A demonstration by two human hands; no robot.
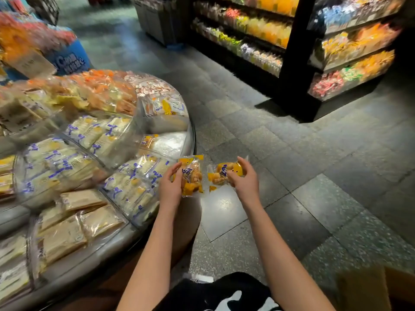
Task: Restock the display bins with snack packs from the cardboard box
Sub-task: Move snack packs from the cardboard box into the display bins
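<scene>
**Floor check: one snack pack in each hand at the edge of the round display**

Head view. The person stands at a round display stand [101,248] with a grey rim. Its clear-walled display bins [134,131] are set in tiers.

- The left hand [171,184] grips the first snack pack [192,176] by its left edge, fingers curled round the wrapper. The pack is clear film with orange-yellow pieces and a blue print, and it is held upright.
- The right hand [244,185] grips the second snack pack [221,173] of the same kind, fingers curled over its right side. This pack lies crosswise.
- The two packs are close together but apart. Both are in the air just beside the stand's outer edge, over the floor tiles [314,176] and in no bin.

Stock on the stand:
- The bin nearest the left hand holds white packs with blue print [132,182].
- Below it lie flat tan packs [83,199].
- Behind the first pack, one bin shows a bare white bottom [170,142]. A single orange pack [147,141] sits at its left side.
- The upper tier holds orange and yellow packs [94,93], blurred.

At the lower right corner stands a brown cardboard box [363,286], well apart from both hands. It is blurred, and I cannot tell what it contains.

Across the aisle a dark shelving unit [296,52] carries lit rows of bagged goods. A black garment with white print [224,295] shows at the bottom edge.
</scene>
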